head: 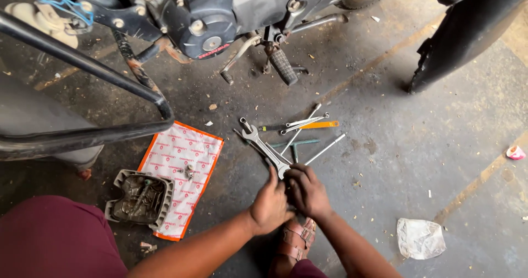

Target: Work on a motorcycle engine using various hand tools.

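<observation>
Both hands meet on the concrete floor (418, 162) just below the heap of tools, above a sandalled foot (294, 240). The left hand (269, 206) and right hand (307, 191) are curled close together around the lower end of a silver wrench (263, 146); the exact grip of each is hidden by the fingers. The wrench lies flat, its long axis running diagonally, its open jaw end pointing up-left toward the motorcycle engine (206, 22). Just right of the wrench lie an orange-handled tool (319, 125), a T-shaped green tool (297, 144) and thin steel rods (325, 149). Left of the wrench, a printed orange-edged bag (184, 171) carries small bolts (188, 171), with a dirty engine cover (140, 199) resting at its lower-left edge. Right of the hands, well apart, lies a crumpled clear plastic bag (420, 238).
</observation>
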